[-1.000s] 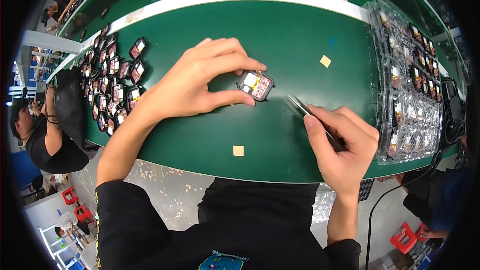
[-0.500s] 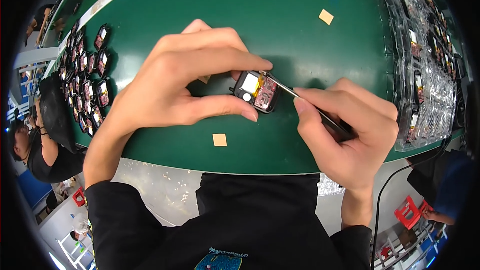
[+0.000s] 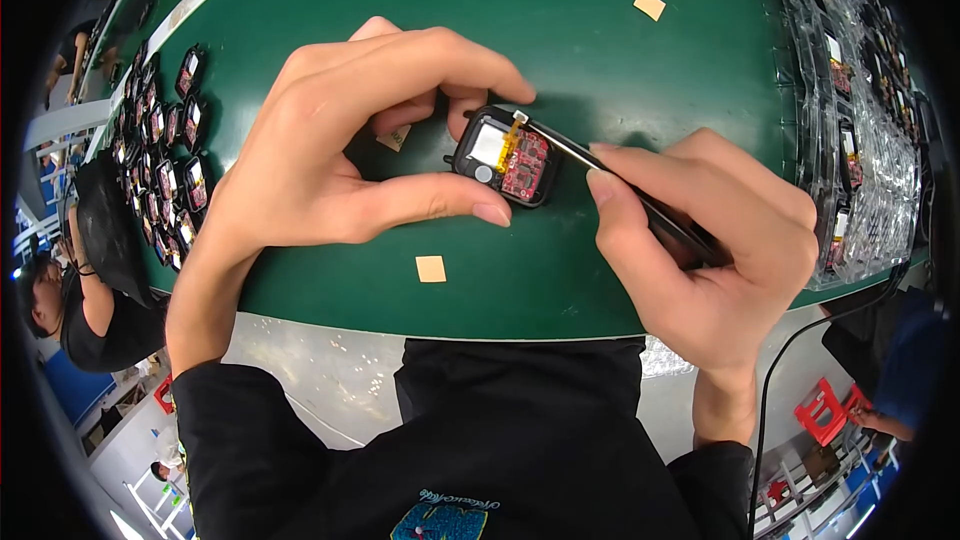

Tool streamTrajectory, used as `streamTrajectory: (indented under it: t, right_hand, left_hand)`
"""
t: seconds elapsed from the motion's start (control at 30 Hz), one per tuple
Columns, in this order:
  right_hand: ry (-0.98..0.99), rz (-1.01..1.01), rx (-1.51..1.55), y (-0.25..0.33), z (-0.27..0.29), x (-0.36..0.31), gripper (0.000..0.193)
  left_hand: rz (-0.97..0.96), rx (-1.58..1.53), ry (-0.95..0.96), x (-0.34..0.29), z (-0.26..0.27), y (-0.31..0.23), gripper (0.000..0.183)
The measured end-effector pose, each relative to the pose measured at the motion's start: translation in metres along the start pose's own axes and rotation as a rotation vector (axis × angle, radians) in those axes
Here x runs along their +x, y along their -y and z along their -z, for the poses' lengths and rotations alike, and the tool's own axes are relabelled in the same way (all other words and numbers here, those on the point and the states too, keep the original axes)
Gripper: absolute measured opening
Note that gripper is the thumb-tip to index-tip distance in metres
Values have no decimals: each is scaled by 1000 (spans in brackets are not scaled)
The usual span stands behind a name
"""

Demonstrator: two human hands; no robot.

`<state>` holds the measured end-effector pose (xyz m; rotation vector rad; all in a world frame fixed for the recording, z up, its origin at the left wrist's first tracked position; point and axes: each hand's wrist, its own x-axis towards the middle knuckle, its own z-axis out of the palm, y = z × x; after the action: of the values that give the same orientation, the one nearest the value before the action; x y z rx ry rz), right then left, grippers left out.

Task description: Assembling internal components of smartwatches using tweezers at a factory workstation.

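My left hand (image 3: 345, 155) is closed on a small black watch case (image 3: 540, 202), thumb along its near edge and fingers curled at its far side. Inside the open case are a red circuit board (image 3: 525, 162), a white block (image 3: 488, 145) and a yellow flex strip (image 3: 513, 138). My right hand (image 3: 710, 230) pinches dark tweezers (image 3: 655, 210) with a silvery front. Their tip meets a small pale tab (image 3: 520, 116) at the strip's far end, over the case's rim. Whether the tip grips the tab is too small to tell.
Rows of similar open watch cases (image 3: 165, 180) lie at the left. Clear plastic trays (image 3: 870, 160) holding more line the right side. Paper squares (image 3: 430, 269) lie on the green table (image 3: 590, 0). A black cable (image 3: 765, 390) hangs at the right; a person (image 3: 85, 315) sits at the left.
The pale tab now shows raised at the tweezers' tip, and the yellow strip stands out more. The case sits slightly farther up and left in view; the whole view has shifted a little.
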<state>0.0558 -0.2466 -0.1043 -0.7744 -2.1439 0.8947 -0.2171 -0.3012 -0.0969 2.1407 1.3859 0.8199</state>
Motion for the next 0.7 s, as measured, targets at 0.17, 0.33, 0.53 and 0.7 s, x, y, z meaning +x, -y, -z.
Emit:
streamTrajectory:
  t: [0.17,0.33,0.53,0.7]
  right_hand:
    - [-83,55,-87,1,-5,-4,28]
    - [-82,97,-88,-1,-12,-3,30]
    - [-5,38,-17,2,-4,1,27]
    - [32,-26,64,1,-2,0,23]
  left_hand:
    - [-44,73,63,3,3,0,70]
    - [-34,70,63,3,3,1,69]
    - [-54,23,141,4,12,11,72]
    - [-18,-47,195,4,16,13,73]
